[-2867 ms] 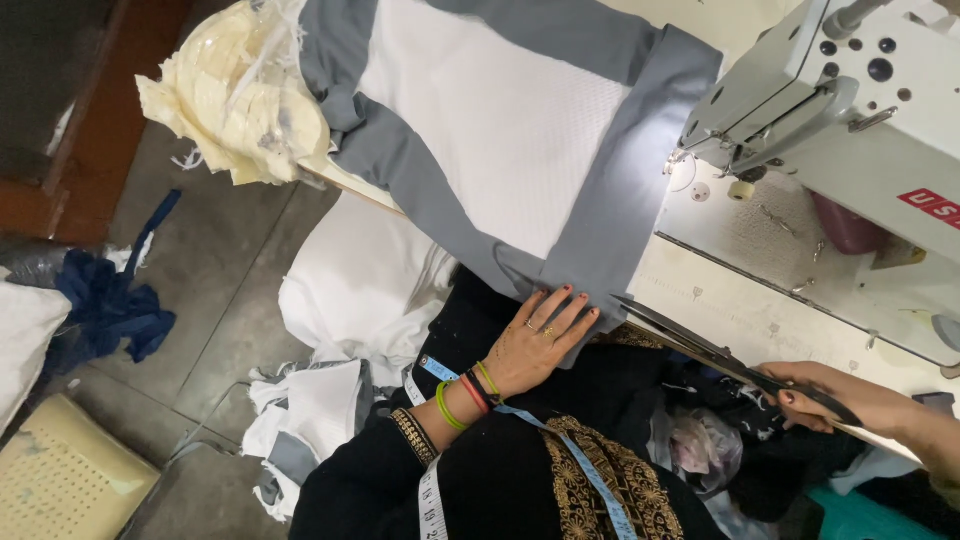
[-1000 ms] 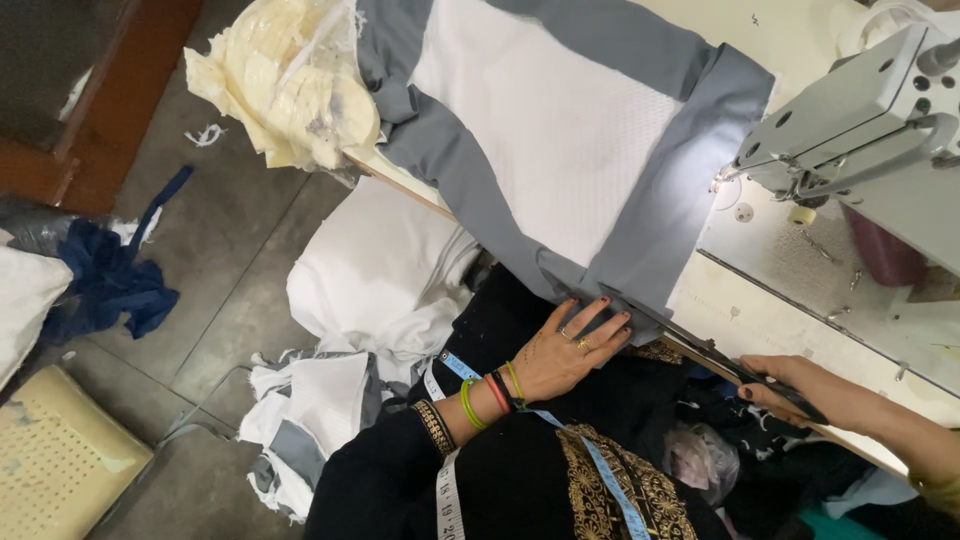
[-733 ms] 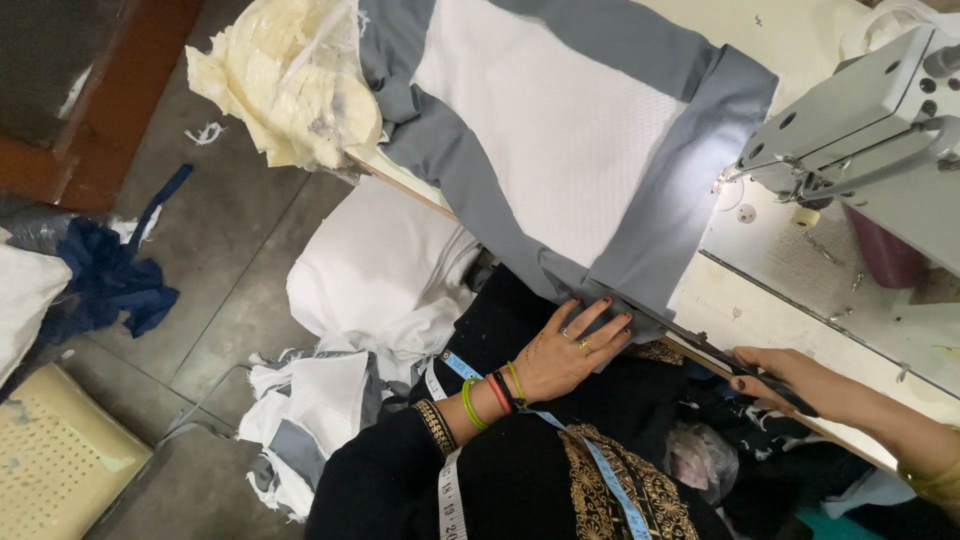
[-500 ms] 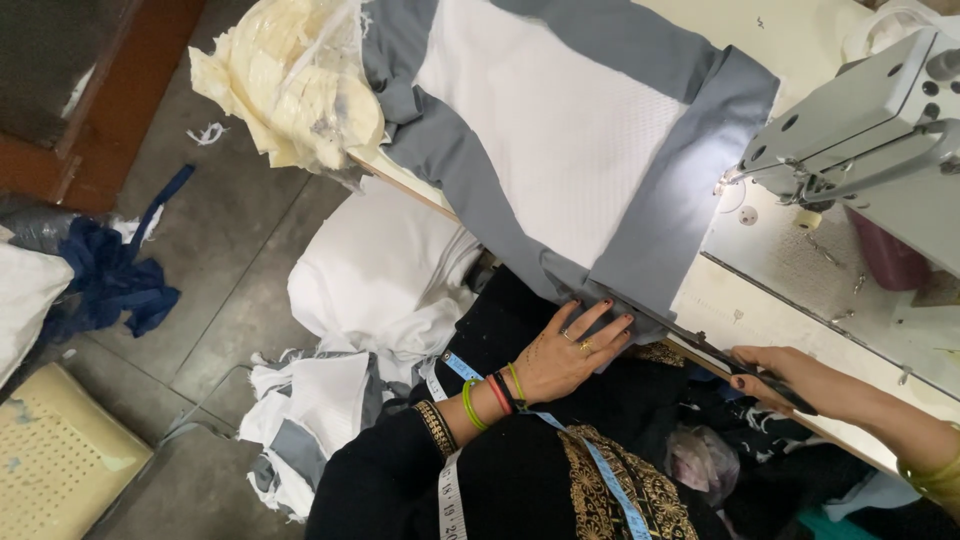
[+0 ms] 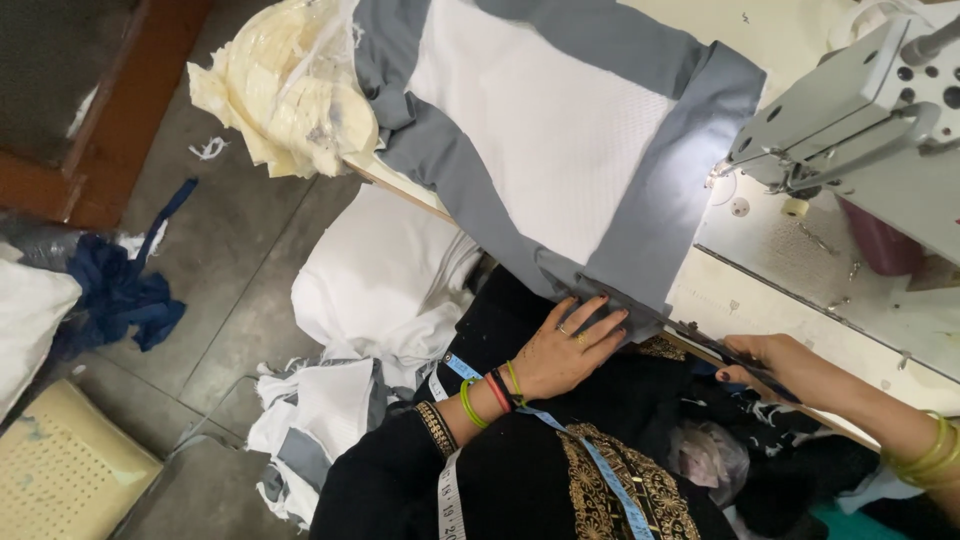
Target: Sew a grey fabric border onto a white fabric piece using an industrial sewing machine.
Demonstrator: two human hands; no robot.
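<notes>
Left hand (image 5: 570, 345) lies flat, fingers spread, pinning the grey-and-white fabric panel (image 5: 560, 150) where its lower grey corner hangs over the desk (image 5: 740, 300) edge, near the sewing machine (image 5: 870, 110). Right hand (image 5: 765, 360) has its grip closed on dark scissors (image 5: 715, 345) (blades right at the fabric edge). Best to hold the cloth taut and flat, cutting close along the grey border.
</notes>
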